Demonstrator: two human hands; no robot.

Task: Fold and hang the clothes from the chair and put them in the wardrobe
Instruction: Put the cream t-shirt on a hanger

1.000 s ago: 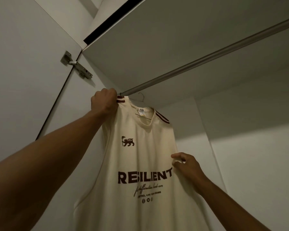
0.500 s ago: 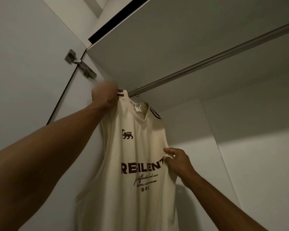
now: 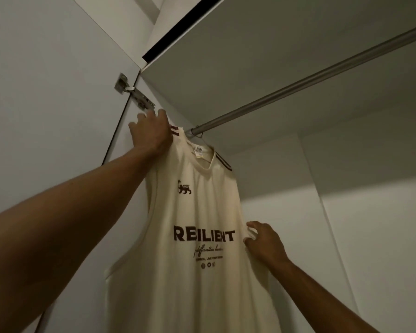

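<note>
A cream sleeveless shirt (image 3: 197, 212) with dark "RESILIENT" lettering hangs on a hanger whose thin hook (image 3: 200, 136) sits at the left end of the metal wardrobe rod (image 3: 298, 84). My left hand (image 3: 151, 134) is raised to the shirt's striped left shoulder and holds it there; its fingertips are hidden behind the fabric. Lower down, my right hand (image 3: 262, 241) pinches the right side edge of the shirt, and the cloth bunches under its fingers. The hanger body is hidden inside the shirt.
The open wardrobe door (image 3: 46, 104) stands on the left, its metal hinge (image 3: 135, 93) just above my left hand. A grey shelf underside (image 3: 250, 49) spans over the rod. White wardrobe back and side walls (image 3: 358, 224) lie behind the shirt.
The shirt has swung back to face me more squarely and shifted slightly right along the rod. My right hand stayed on its side edge, and my left hand stayed at the shoulder.
</note>
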